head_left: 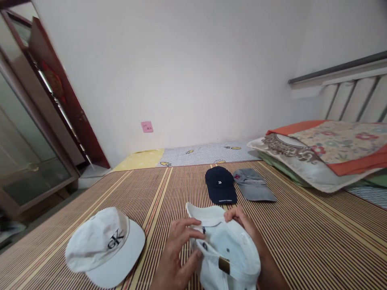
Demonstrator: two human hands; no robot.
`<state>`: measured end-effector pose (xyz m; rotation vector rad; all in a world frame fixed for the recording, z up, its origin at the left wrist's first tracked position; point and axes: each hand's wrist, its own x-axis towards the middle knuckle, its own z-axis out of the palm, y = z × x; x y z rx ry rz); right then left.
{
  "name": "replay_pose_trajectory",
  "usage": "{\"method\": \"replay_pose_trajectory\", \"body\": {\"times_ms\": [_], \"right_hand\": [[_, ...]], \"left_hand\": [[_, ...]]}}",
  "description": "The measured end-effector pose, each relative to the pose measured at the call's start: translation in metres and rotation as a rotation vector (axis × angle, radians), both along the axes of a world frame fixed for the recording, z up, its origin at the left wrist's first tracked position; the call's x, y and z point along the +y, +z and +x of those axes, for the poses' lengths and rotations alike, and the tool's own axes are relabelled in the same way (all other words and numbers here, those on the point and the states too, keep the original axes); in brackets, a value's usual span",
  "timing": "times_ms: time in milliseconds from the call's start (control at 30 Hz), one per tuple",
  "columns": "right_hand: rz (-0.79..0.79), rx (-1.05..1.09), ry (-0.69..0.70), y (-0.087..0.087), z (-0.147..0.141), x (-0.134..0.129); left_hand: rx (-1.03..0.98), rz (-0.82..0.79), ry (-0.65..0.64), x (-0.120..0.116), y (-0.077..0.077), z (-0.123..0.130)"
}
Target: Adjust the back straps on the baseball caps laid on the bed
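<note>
A light-coloured, nearly white baseball cap (248, 249) is held up in front of me, its inside facing me and its brim pointing away. A brass-coloured buckle sits on its back strap. My right hand (242, 219) grips the far right rim near the brim, fingers curled over the edge. At the cap's left side, my left hand (181, 249) has its fingers over the rim and its thumb lower down by the strap. To the left lies a white cap with black "CK" letters (105, 245). Beyond my hands rest a navy cap (220, 185) and a grey cap (254, 185), side by side.
A striped mat (121, 189) covers the surface under the caps. Folded bedding with a floral piece (338, 145) is stacked at the right, below a radiator (350, 96). A pink note (147, 127) is on the white wall. A red door (66, 88) stands at the left.
</note>
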<state>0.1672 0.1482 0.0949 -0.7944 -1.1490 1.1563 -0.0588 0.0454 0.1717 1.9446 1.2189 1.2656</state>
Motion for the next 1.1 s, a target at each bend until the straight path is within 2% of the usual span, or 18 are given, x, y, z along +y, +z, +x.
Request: {"method": "replay_pose_trajectory", "body": {"times_ms": [133, 333, 467, 567, 667, 733, 800, 900, 967, 1033, 1100], "right_hand": [[-0.071, 0.015, 0.02, 0.002, -0.003, -0.006], [-0.215, 0.136, 0.135, 0.006, -0.007, -0.009], [-0.27, 0.206, 0.178, 0.008, -0.006, -0.009], [-0.272, 0.115, 0.096, 0.007, -0.001, -0.005], [-0.219, -0.043, -0.083, 0.011, 0.007, -0.002], [-0.137, -0.118, -0.207, 0.021, 0.011, -0.006], [-0.052, -0.158, -0.248, 0.036, 0.012, -0.016], [0.053, -0.241, -0.145, 0.063, 0.011, -0.04], [0.109, -0.348, 0.099, 0.076, 0.008, -0.057], [0.142, -0.475, 0.288, 0.083, 0.001, -0.071], [0.139, -0.621, 0.325, 0.085, -0.008, -0.079]], "left_hand": [[-0.06, -0.074, -0.1, -0.003, 0.006, 0.003], [0.025, -0.12, -0.235, 0.0, -0.001, 0.01], [-0.063, -0.193, -0.209, 0.003, -0.009, 0.01], [-0.156, -0.209, -0.184, 0.005, -0.017, 0.006], [-0.226, -0.213, -0.177, 0.007, -0.022, 0.005], [-0.267, -0.245, -0.17, 0.009, -0.024, 0.006], [-0.317, -0.266, -0.161, 0.01, -0.025, 0.009], [-0.386, -0.247, -0.12, 0.012, -0.027, 0.011], [-0.399, -0.241, -0.08, 0.014, -0.028, 0.013], [-0.383, -0.244, -0.056, 0.014, -0.029, 0.014], [-0.36, -0.227, -0.055, 0.015, -0.029, 0.016]]}}
